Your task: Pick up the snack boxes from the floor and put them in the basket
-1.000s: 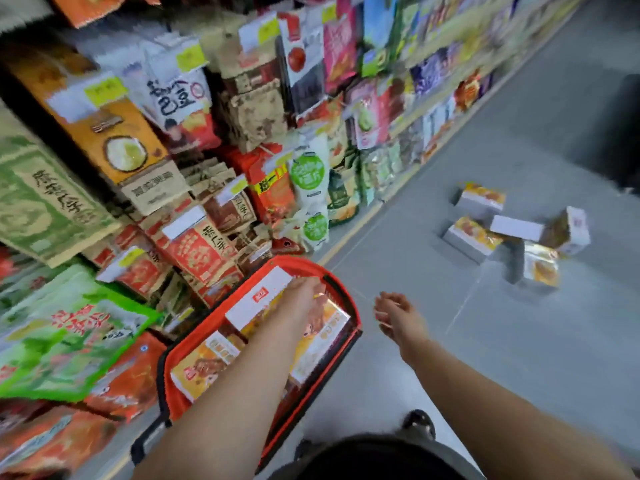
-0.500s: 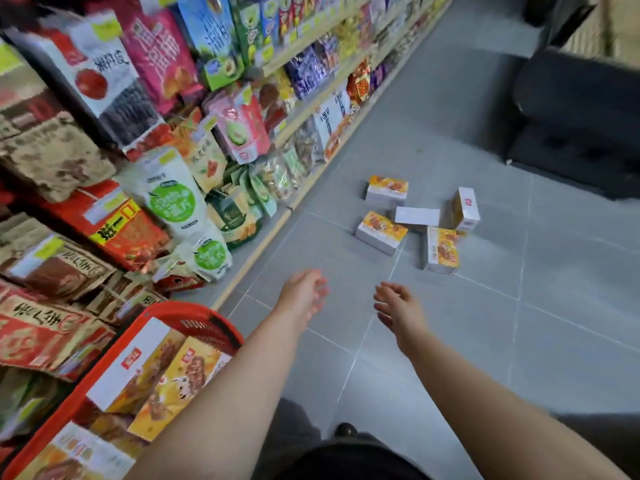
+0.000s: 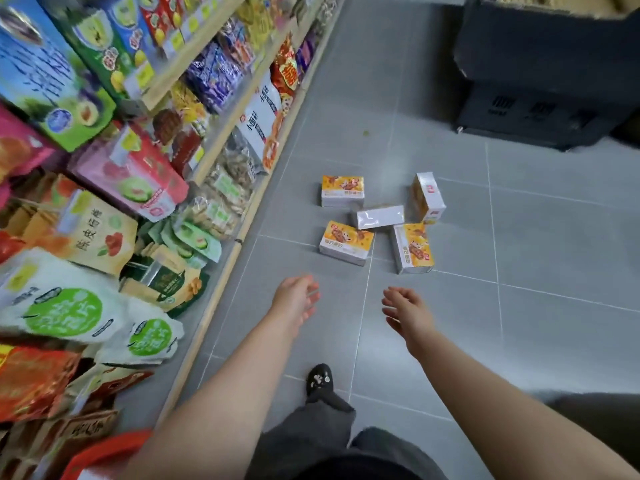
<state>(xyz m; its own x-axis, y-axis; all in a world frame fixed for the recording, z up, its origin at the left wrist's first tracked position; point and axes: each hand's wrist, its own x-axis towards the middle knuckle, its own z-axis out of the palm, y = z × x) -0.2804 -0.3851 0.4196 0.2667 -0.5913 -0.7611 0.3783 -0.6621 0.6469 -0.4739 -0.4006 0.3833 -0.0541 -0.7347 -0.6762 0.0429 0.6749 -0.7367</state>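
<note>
Several yellow-and-white snack boxes lie in a cluster on the grey tiled floor ahead: one nearest me (image 3: 346,241), one on its side to the right (image 3: 414,247), a white-faced one in the middle (image 3: 378,216), and others behind (image 3: 342,190) (image 3: 428,196). My left hand (image 3: 296,299) and my right hand (image 3: 403,306) both reach forward above the floor, short of the boxes, with relaxed fingers and nothing in them. Only the rim of the red basket (image 3: 104,452) shows at the bottom left corner.
Shelves packed with snack bags (image 3: 145,188) run along the left side down to a wooden base edge. A dark cabinet (image 3: 540,81) stands at the far right. My shoe (image 3: 319,380) is on the tiles between my arms.
My left hand has left the basket and swung forward toward the boxes. The view has turned from the basket to the floor, and the boxes appear closer.
</note>
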